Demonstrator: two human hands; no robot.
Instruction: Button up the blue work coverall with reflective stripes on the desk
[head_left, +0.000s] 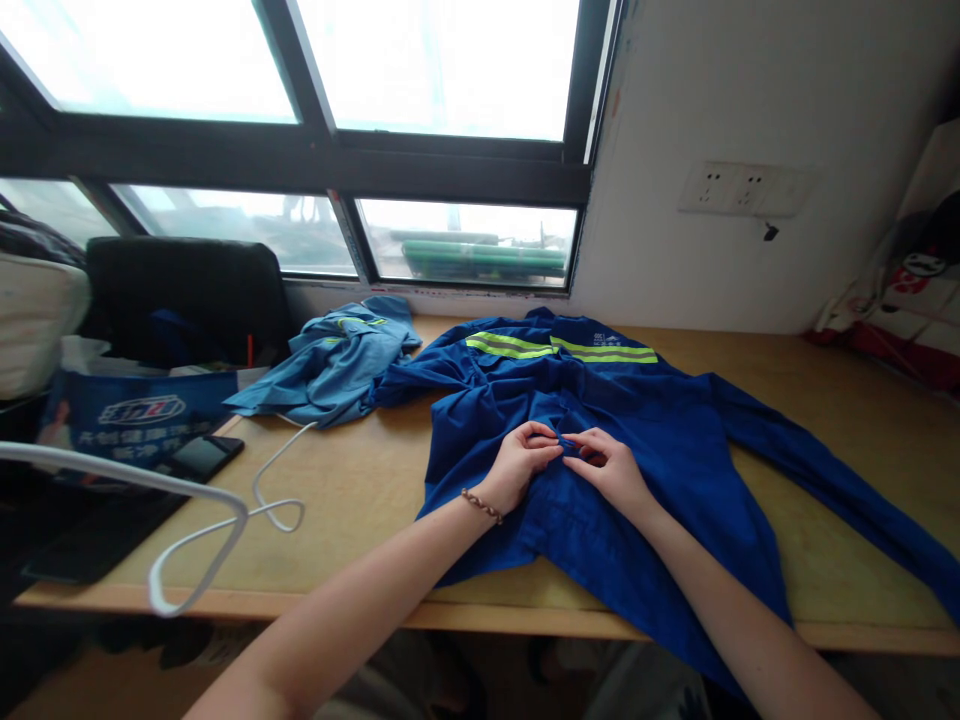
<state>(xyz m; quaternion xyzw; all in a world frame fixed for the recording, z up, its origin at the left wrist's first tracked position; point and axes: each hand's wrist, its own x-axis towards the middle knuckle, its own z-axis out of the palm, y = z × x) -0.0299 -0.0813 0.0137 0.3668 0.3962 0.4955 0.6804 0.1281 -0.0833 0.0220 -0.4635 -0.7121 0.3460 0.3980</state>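
A dark blue work jacket [660, 430] with yellow-green reflective stripes lies spread on the wooden table [360, 480], one sleeve trailing to the right. My left hand [521, 462], with a beaded bracelet at the wrist, pinches the fabric at the jacket's front middle. My right hand [611, 468] meets it there, fingers closed on the same fold of cloth. What sits between the fingertips is too small to make out.
A lighter blue garment [334, 365] lies crumpled at the table's back left. A white hanger [202, 520] juts over the left front edge beside a black phone [199, 457]. A blue printed bag [135, 415] and black chair stand left; wall sockets [739, 188] are behind.
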